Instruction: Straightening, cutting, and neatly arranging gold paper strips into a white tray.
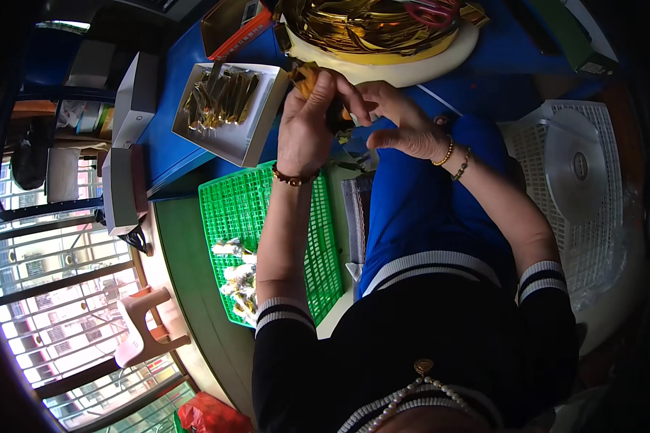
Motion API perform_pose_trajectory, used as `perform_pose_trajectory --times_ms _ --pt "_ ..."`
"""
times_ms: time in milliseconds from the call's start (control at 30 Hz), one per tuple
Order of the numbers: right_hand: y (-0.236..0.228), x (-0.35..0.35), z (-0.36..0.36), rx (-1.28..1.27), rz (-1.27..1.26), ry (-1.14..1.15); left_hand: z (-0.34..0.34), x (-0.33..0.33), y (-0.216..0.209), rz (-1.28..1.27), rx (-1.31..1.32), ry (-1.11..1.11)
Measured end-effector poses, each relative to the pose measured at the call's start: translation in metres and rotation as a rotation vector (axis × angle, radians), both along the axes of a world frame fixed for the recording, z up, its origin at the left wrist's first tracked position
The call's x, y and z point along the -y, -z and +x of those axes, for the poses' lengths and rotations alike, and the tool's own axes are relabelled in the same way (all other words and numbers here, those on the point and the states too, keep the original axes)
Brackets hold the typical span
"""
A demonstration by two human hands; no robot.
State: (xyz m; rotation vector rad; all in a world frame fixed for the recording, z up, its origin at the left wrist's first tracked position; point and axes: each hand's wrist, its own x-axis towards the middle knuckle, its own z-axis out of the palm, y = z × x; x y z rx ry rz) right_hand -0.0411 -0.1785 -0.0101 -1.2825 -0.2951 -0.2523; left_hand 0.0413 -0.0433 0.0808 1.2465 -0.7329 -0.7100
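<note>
My left hand [307, 119] is closed around a crumpled piece of gold foil [305, 78], which sticks out past its thumb. A darker part of what it holds shows below the fingers, too shadowed to make out. My right hand [404, 123] meets it from the right, thumb held apart and fingertips close to the left fingers. Left of the hands, a shallow white box [267, 112] holds a row of gold foil strips [220, 99]. Beyond them, a large coil of gold foil strips [354, 32] lies on a round cream base, with red-handled scissors [433, 11] on top.
A green plastic basket [224, 195] below left holds several silvery wrapped pieces [240, 278]. At the right stands a white basket [599, 123] with a round translucent lid [574, 166]. An orange-red box [242, 32] sits on the blue table [170, 119]; a pink stool [141, 328] stands at far left.
</note>
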Motion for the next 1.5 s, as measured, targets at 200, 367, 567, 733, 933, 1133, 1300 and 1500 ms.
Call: perform_pose_trajectory --times_ms 200,367,567,733,933,1133,1300,1500 --pt "0.033 -0.028 -0.003 -0.145 -0.184 -0.053 0.032 -0.008 -0.036 -0.257 -0.365 0.088" --pt "0.017 -0.030 -0.011 -0.186 -0.239 -0.105 0.073 -0.027 -0.063 -0.343 -0.447 0.193" --pt "-0.034 -0.025 -0.024 0.236 -0.377 0.172 0.097 -0.027 -0.033 -0.157 -0.185 -0.234" --pt "-0.053 -0.008 -0.007 0.381 -0.366 0.365 0.046 -0.010 0.018 0.059 -0.130 -0.156" --pt "-0.039 -0.001 0.001 0.135 -0.115 0.399 -0.009 0.004 0.056 -0.110 -0.262 -0.019" --pt "-0.034 0.002 -0.002 0.025 -0.096 0.374 -0.013 0.001 0.060 0.044 -0.027 0.093" --pt "-0.038 0.004 -0.007 -0.066 -0.105 0.283 -0.010 -0.007 0.064 0.086 -0.139 0.230" --pt "-0.043 0.009 -0.015 -0.304 -0.096 0.070 -0.015 -0.009 0.065 0.144 -0.062 0.253"
